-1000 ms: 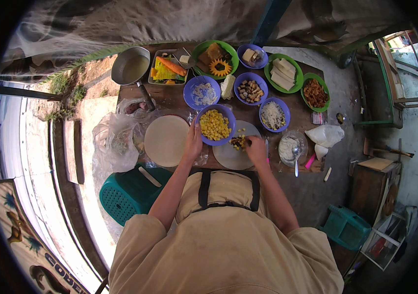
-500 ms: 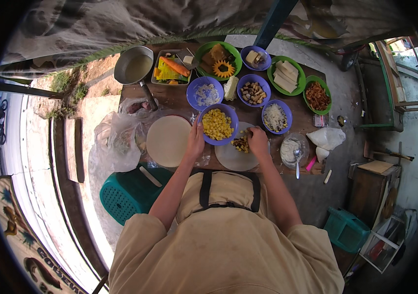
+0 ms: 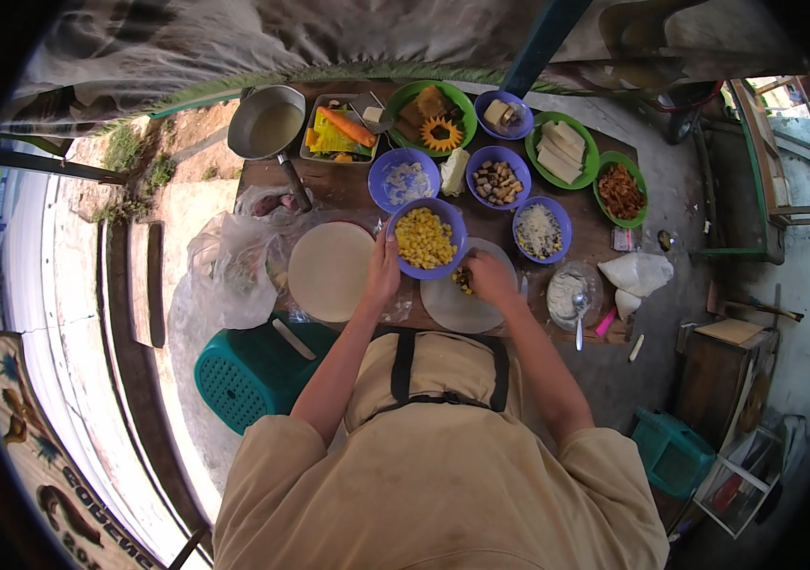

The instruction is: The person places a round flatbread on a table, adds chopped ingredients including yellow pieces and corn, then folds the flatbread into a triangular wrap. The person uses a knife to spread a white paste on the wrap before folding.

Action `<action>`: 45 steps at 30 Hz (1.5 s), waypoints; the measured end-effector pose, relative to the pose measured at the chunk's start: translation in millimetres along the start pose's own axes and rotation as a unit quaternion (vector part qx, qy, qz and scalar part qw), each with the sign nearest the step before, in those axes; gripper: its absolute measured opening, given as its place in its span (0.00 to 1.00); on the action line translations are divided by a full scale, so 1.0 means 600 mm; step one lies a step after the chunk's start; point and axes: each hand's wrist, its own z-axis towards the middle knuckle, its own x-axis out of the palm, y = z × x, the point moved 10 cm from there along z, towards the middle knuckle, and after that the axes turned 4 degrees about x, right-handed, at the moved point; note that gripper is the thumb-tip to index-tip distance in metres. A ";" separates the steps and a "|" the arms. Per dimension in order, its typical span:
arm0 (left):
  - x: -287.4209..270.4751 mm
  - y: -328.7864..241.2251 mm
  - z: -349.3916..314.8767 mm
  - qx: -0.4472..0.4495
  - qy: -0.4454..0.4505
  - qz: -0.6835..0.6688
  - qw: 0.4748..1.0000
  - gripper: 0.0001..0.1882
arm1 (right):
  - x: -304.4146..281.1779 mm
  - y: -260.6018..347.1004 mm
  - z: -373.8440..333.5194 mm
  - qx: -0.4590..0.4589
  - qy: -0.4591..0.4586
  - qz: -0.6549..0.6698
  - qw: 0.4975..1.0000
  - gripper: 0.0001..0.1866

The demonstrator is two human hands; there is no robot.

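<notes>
Here the left hand [image 3: 382,275] grips the rim of the purple bowl of corn [image 3: 424,237] on the worktop [image 3: 348,190], while the right hand [image 3: 490,280], fingers pinched on kernels, fills the pale wrapper [image 3: 452,304]. Likely next comes spreading them evenly. Since a second ago, the bowl has shifted slightly.

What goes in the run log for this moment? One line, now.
left hand: holds corn bowl | right hand: on round wrapper placing corn | table: filling bowls

Wooden table [image 3: 348,185]: bowls [image 3: 498,177], tray [image 3: 333,133], pan [image 3: 267,122].
</notes>
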 end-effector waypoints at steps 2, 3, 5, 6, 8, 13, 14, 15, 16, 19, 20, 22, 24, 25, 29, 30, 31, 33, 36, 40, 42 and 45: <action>-0.001 0.000 -0.001 -0.001 -0.003 0.003 1.000 0.28 | 0.002 -0.005 -0.003 0.019 0.001 0.026 0.999 0.17; -0.001 -0.001 -0.002 0.002 -0.001 0.008 1.000 0.29 | -0.004 -0.011 -0.003 0.037 -0.017 0.018 0.999 0.18; -0.002 0.001 -0.005 0.000 -0.001 0.012 1.000 0.29 | -0.007 -0.007 -0.005 0.031 -0.030 -0.003 0.999 0.19; -0.001 0.003 -0.005 -0.004 -0.002 0.011 1.000 0.29 | -0.005 0.001 -0.006 0.008 -0.027 -0.017 0.999 0.19; 0.001 0.004 -0.001 -0.004 -0.002 0.001 1.000 0.28 | -0.007 0.007 -0.009 -0.012 -0.033 -0.002 0.999 0.19; -0.002 0.003 0.002 -0.002 0.000 0.012 1.000 0.28 | -0.049 -0.051 -0.038 0.104 -0.131 0.089 0.982 0.18; -0.003 0.002 0.002 0.001 0.000 0.012 1.000 0.28 | -0.041 -0.051 -0.042 0.104 -0.110 0.081 0.985 0.17; -0.002 0.000 0.003 0.006 0.001 0.009 1.000 0.28 | -0.036 -0.049 -0.046 0.102 -0.097 0.075 0.987 0.17; 0.002 0.003 0.004 0.001 0.002 0.007 1.000 0.28 | -0.029 -0.055 -0.048 0.119 -0.075 0.067 0.988 0.17; 0.010 0.004 -0.001 0.000 0.008 0.000 1.000 0.28 | -0.031 -0.030 -0.046 0.051 -0.102 0.120 0.986 0.16; 0.012 0.002 -0.001 0.006 0.015 0.014 1.000 0.28 | -0.035 -0.032 -0.048 0.062 -0.122 0.133 0.982 0.15; 0.019 -0.001 0.000 0.012 0.031 0.041 0.999 0.28 | -0.048 -0.044 -0.057 0.085 -0.170 0.159 0.969 0.12; 0.022 -0.007 -0.002 0.025 0.037 0.030 0.999 0.28 | -0.046 -0.060 -0.071 0.123 -0.155 0.116 0.973 0.10; 0.023 -0.009 -0.003 0.030 0.038 0.024 0.999 0.28 | -0.043 -0.069 -0.081 0.149 -0.148 0.091 0.973 0.09; 0.022 -0.001 -0.006 0.019 0.023 0.009 1.000 0.28 | -0.003 -0.063 -0.101 0.168 -0.104 0.112 0.974 0.07; 0.021 0.000 -0.006 0.020 0.024 0.017 0.999 0.28 | 0.003 -0.056 -0.102 0.160 -0.114 0.155 0.968 0.07; 0.021 0.003 -0.008 0.019 0.026 0.024 0.999 0.28 | 0.010 -0.055 -0.104 0.164 -0.117 0.197 0.959 0.07; 0.023 0.011 -0.007 0.006 0.038 0.028 0.999 0.28 | 0.004 -0.045 -0.108 0.139 -0.154 0.216 0.954 0.07; 0.026 0.015 -0.005 0.011 0.045 0.032 0.998 0.28 | 0.000 -0.042 -0.120 0.153 -0.149 0.152 0.965 0.08; 0.028 0.020 -0.007 0.014 0.051 0.031 0.998 0.28 | 0.013 -0.019 -0.117 0.109 -0.116 0.190 0.969 0.09; 0.027 0.020 -0.008 0.016 0.041 0.046 0.998 0.28 | 0.011 -0.014 -0.113 0.091 -0.140 0.234 0.958 0.09; 0.031 0.014 -0.010 0.011 0.049 0.043 0.998 0.28 | 0.014 -0.009 -0.113 0.084 -0.121 0.218 0.965 0.10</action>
